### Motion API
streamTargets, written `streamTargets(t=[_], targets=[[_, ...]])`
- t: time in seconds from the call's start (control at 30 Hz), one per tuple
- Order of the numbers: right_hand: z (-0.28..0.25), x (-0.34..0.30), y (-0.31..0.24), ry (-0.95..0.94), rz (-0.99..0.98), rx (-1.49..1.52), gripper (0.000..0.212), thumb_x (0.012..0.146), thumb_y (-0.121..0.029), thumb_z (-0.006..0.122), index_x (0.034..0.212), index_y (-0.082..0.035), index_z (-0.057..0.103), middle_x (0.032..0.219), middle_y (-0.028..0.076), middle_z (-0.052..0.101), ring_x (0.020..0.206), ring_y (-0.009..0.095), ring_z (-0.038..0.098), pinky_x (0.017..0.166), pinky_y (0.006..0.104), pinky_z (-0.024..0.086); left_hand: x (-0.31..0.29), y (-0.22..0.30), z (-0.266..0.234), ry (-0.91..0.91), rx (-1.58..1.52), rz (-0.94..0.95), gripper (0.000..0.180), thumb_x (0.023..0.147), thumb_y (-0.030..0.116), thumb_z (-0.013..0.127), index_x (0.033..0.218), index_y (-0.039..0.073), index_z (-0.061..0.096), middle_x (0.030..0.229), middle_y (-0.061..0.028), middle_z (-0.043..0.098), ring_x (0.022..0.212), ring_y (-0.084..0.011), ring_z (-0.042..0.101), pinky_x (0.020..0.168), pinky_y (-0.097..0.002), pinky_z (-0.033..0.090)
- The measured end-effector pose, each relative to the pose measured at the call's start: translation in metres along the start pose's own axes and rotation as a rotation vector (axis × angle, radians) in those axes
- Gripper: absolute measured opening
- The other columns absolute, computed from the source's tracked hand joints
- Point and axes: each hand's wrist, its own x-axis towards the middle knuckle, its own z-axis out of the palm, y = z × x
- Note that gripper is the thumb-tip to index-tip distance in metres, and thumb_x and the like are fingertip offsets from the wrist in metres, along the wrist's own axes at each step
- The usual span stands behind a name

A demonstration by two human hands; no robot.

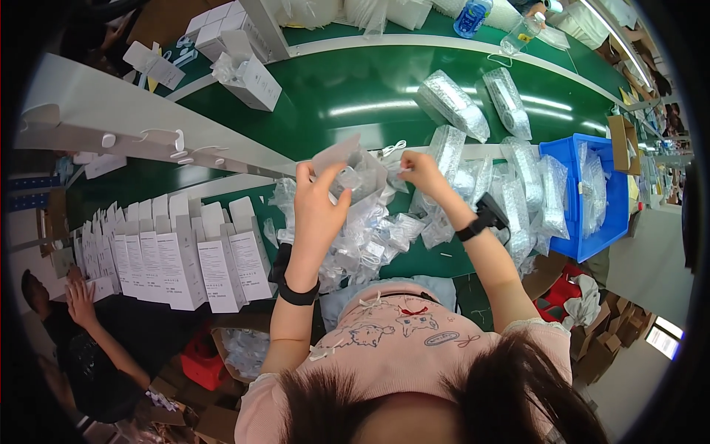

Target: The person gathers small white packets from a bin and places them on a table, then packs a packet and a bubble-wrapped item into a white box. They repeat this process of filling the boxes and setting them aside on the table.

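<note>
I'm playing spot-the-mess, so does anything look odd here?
The small clear packets lie in a jumbled heap on the green table, which looks messy compared with the white boxes lined up at left.

The pink top has short sleeves with pale frilled edges, dark line-drawn animals, a red bow, small cream bows and an oval print. Each wrist wears a black strap with a black device. Long dark hair falls forward.

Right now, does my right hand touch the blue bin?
Apart: the head view shows bubble-wrapped packages lying between the right hand and the blue bin.
</note>
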Motion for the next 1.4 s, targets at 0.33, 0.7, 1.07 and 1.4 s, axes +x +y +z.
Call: streamTargets(t=[0.33, 0.7, 1.07, 1.4], targets=[[-0.062, -0.029, -0.155, 0.080, -0.752, 0.020, 0.026, 0.067, 0.000, 0.063, 0.092, -0.003, 0.057, 0.081, 0.008, 0.058, 0.072, 0.025, 0.058, 0.062, 0.0266, 0.046, 0.008, -0.012, -0.004, 0.075, -0.233, -0.215, 0.014, 0.062, 0.004, 0.066, 0.069, -0.005, 0.058, 0.084, -0.0085, 0.055, 0.055, -0.0077, 0.042, 0.052, -0.0209, 0.035], [0.004, 0.001, -0.094, -0.034, -0.492, 0.474, 0.077, 0.061, -0.020, 0.076, 0.125, -0.004, 0.037, 0.127, 0.011, 0.041, 0.125, 0.022, 0.027, 0.101, 0.0368, 0.023, -0.003, -0.047, 0.007, 0.112, -0.472, -0.182, 0.018, 0.068, 0.003, 0.064, 0.084, 0.000, 0.057, 0.104, -0.0103, 0.056, 0.063, -0.0111, 0.051, 0.056, -0.0230, 0.040], [-0.014, 0.196, -0.078, 0.178, -0.397, 0.304, 0.089, 0.060, -0.018, 0.075, 0.130, -0.001, 0.023, 0.122, 0.015, 0.042, 0.114, 0.029, 0.040, 0.095, 0.0363, 0.033, -0.124, -0.154, -0.043, 0.106, 0.868, -0.318, 0.082, 0.061, 0.011, 0.067, 0.131, 0.003, 0.025, 0.134, -0.0171, 0.026, 0.123, -0.0335, 0.024, 0.099, -0.0475, 0.019], [0.006, 0.095, -0.019, -0.463, -0.023, -0.937, 0.047, 0.061, -0.010, 0.065, 0.106, -0.009, 0.052, 0.108, 0.014, 0.045, 0.107, 0.031, 0.041, 0.078, 0.0420, 0.044, -0.142, -0.103, -0.059, 0.012, 0.544, -0.404, 0.087, 0.058, 0.010, 0.065, 0.134, 0.005, 0.022, 0.136, -0.0211, 0.021, 0.125, -0.0343, 0.025, 0.099, -0.0409, 0.024]])
